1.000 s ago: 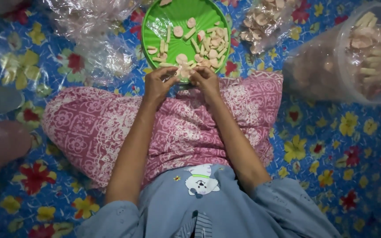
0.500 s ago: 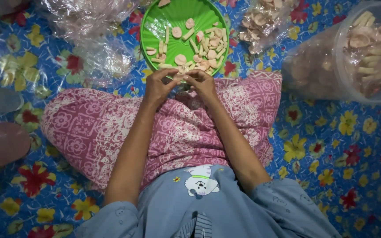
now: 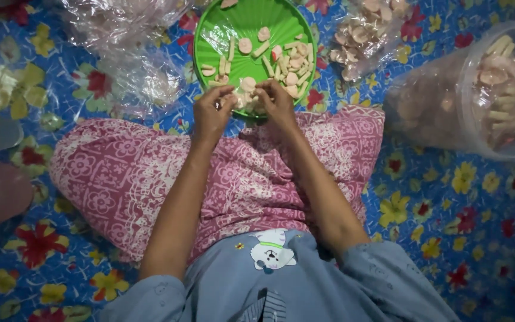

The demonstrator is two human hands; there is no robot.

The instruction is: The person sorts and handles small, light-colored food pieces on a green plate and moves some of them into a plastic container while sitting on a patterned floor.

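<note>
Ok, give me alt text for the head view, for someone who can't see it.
Both hands, left hand and right hand, pinch small pale snack pieces at the near rim of a green plate strewn with more. The person sits on a floral mat; a clear tub of similar pieces lies to the right.

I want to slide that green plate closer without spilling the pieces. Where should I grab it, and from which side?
Grip the green plate by its bare raised rim on the left edge, coming from the left. The pale pieces crowd the centre and right, and the left hand and right hand block the near edge. A clear bag lies close there, so expect to brush it.
</note>
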